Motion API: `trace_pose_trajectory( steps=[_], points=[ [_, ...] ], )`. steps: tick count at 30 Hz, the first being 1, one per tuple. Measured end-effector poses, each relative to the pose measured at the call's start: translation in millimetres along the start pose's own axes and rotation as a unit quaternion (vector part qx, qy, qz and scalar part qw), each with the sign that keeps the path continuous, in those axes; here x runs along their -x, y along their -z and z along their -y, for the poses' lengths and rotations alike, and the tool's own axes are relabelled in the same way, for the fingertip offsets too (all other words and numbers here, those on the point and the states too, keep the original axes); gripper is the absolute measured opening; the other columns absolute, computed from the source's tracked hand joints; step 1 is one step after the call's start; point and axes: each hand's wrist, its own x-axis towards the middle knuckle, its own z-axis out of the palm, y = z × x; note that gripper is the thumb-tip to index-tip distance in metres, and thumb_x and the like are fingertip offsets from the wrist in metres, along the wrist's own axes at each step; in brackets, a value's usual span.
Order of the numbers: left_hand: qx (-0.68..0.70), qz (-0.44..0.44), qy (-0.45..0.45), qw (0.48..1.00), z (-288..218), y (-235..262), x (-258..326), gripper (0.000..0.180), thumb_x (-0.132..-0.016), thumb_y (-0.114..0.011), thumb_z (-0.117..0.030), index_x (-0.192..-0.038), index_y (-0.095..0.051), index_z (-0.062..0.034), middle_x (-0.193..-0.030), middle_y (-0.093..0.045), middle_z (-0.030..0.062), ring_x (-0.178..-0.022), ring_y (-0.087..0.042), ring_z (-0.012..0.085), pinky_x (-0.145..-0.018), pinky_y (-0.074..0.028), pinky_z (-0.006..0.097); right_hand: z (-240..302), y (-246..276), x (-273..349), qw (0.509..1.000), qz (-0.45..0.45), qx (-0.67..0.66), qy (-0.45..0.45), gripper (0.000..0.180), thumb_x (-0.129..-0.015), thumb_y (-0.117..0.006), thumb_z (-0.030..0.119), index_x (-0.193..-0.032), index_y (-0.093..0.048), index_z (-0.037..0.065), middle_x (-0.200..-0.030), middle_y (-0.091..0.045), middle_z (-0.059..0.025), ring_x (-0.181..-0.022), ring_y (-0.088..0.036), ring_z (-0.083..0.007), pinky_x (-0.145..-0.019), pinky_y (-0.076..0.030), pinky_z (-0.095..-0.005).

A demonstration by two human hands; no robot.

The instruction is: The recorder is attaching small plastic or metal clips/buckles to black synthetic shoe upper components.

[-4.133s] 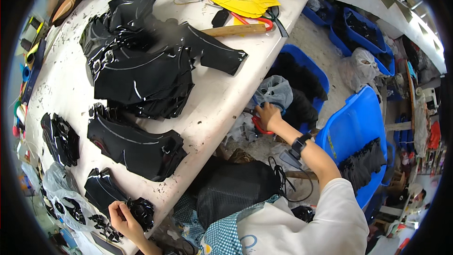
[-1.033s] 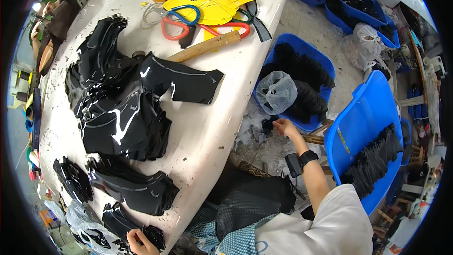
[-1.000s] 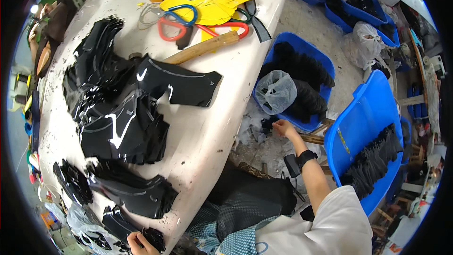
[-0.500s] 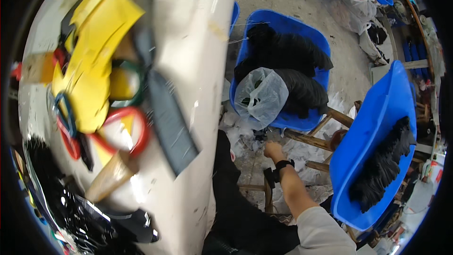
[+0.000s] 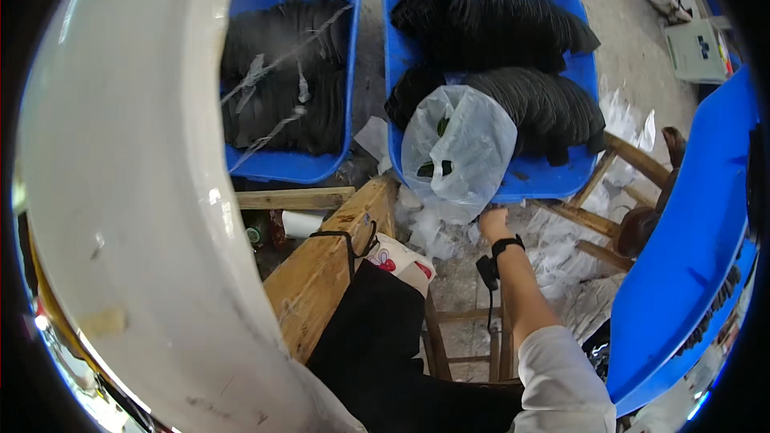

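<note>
My right hand is closed at the near rim of a blue tub. Its fingertips are turned away, so what they grip is hidden. A black strap circles that wrist, with a small black device and a cable beside it. Just beyond the hand, a translucent plastic bag with something green inside rests over the tub's near edge. Behind it, rows of stacked black pieces fill the tub. My left hand is out of view.
A second blue tub of black pieces stands to the left. White table takes up the left side. Below are a wooden beam, wooden stool legs and plastic scraps. Another blue tub tilts at the right.
The view has swung toward the tubs, so the yellow pieces and scissors on the table are gone from sight. My right hand appears nearer the middle tub's rim, still closed.
</note>
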Motion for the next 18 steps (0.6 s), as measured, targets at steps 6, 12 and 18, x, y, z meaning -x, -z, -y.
trace_pose_trajectory(
  steps=[6,12,18],
  points=[
    [-0.029,0.009,-0.03,0.999,-17,-10,-30,0.017,-0.088,-0.053,-0.015,-0.089,-0.056,0.002,-0.077,-0.056,0.0152,-0.064,-0.051,0.0229,-0.058,-0.044,0.032,10,-23,-31,0.997,-0.026,-0.068,0.024,0.037,-0.084,-0.044,0.024,-0.116,-0.055,0.011,-0.129,-0.046,-0.0069,-0.109,-0.051,-0.0301,-0.094,-0.033,-0.0476],
    [-0.032,0.011,-0.038,0.999,-26,-33,-44,0.017,-0.088,-0.053,-0.015,-0.089,-0.056,0.0019,-0.077,-0.056,0.0154,-0.064,-0.052,0.0232,-0.058,-0.044,0.032,9,-33,-47,0.993,-0.064,-0.082,0.061,0.037,-0.083,-0.044,0.023,-0.116,-0.054,0.01,-0.129,-0.046,-0.0088,-0.108,-0.051,-0.0304,-0.094,-0.033,-0.0469],
    [-0.025,0.023,-0.033,0.999,-20,-38,-44,0.018,-0.088,-0.053,-0.015,-0.089,-0.056,0.0019,-0.076,-0.056,0.0155,-0.064,-0.052,0.0236,-0.058,-0.044,0.032,-2,-43,-30,0.987,-0.102,-0.077,0.096,0.037,-0.082,-0.045,0.021,-0.116,-0.053,0.009,-0.128,-0.045,-0.0108,-0.108,-0.052,-0.0308,-0.095,-0.033,-0.0462]
  ],
)
